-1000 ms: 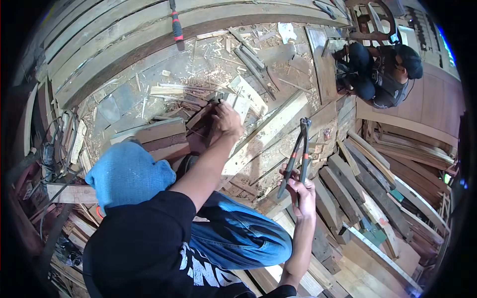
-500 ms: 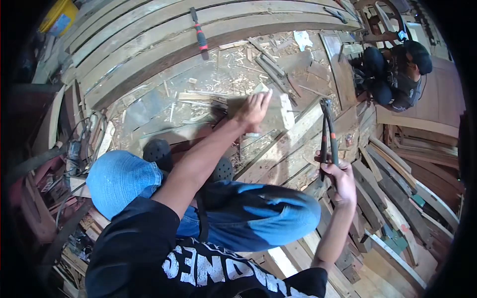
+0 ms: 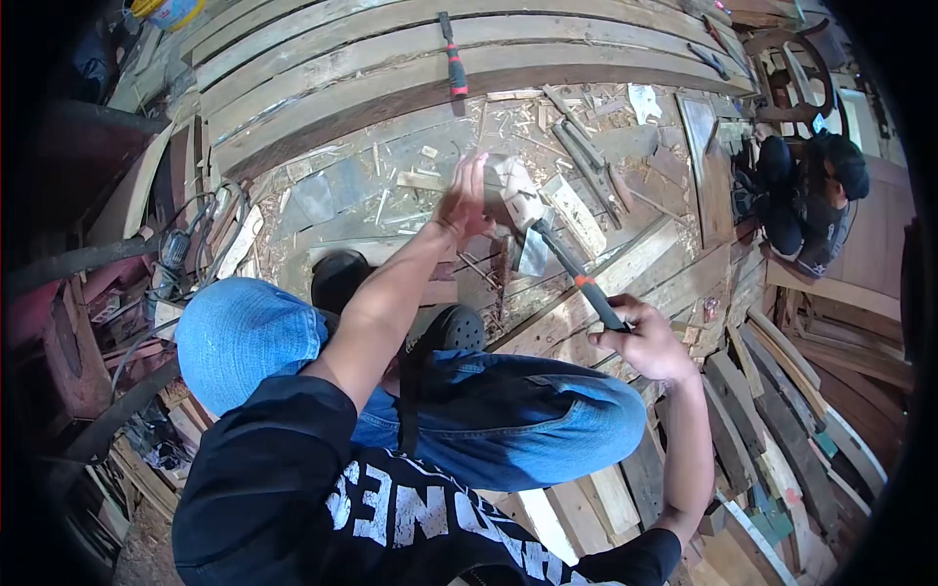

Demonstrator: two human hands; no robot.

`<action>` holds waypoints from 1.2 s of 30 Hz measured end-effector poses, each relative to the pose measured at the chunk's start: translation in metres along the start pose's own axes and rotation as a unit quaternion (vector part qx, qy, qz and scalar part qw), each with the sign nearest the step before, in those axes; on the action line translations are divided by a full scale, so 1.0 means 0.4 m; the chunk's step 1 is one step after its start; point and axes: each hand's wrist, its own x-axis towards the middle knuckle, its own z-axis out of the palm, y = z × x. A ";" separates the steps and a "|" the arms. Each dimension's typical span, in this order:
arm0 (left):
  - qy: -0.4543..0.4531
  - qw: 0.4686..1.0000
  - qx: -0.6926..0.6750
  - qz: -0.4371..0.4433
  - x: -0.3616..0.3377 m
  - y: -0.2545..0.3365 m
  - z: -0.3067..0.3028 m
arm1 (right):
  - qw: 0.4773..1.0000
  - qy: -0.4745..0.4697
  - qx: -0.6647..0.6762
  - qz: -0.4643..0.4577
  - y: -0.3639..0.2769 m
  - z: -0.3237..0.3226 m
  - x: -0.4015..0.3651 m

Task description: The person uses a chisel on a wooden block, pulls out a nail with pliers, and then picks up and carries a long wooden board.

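Observation:
My left hand (image 3: pixel 465 198) is closed around the near side of a wooden block (image 3: pixel 508 184), which it holds tilted up off the ground. My right hand (image 3: pixel 647 340) is wrapped round the handles of long pincers (image 3: pixel 578 272), dark with orange bands. Their jaws reach up and left to the block's lower right corner and seem to touch it. Whether they grip anything there is too small to tell. A pale offcut of wood (image 3: pixel 578 215) lies on the ground just right of the block.
A chisel (image 3: pixel 454 63) with a red and black handle lies on long stacked planks (image 3: pixel 371 51). Wood chips and strips cover the ground. A power tool with a cord (image 3: pixel 174 252) sits at left. Timber pieces (image 3: pixel 772 410) lean at right. Another person (image 3: pixel 816 195) crouches at upper right.
My right hand has swung the pincers left from upright, bringing the jaws to the block. My left hand has lifted and tilted the block. The view has shifted slightly left.

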 end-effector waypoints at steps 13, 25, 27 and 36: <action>0.019 0.992 0.097 0.075 -0.006 0.012 0.027 | 0.999 0.003 -0.035 0.005 -0.014 -0.024 0.017; 0.021 0.995 0.062 0.076 -0.013 0.025 0.029 | 0.996 0.004 -0.088 0.031 -0.041 -0.039 -0.004; 0.017 0.995 0.060 0.077 -0.013 0.025 0.028 | 0.989 0.015 -0.143 0.014 -0.053 -0.034 -0.010; 0.028 0.994 -0.003 0.105 -0.013 0.019 0.010 | 0.977 0.064 -0.200 -0.023 -0.069 -0.015 -0.031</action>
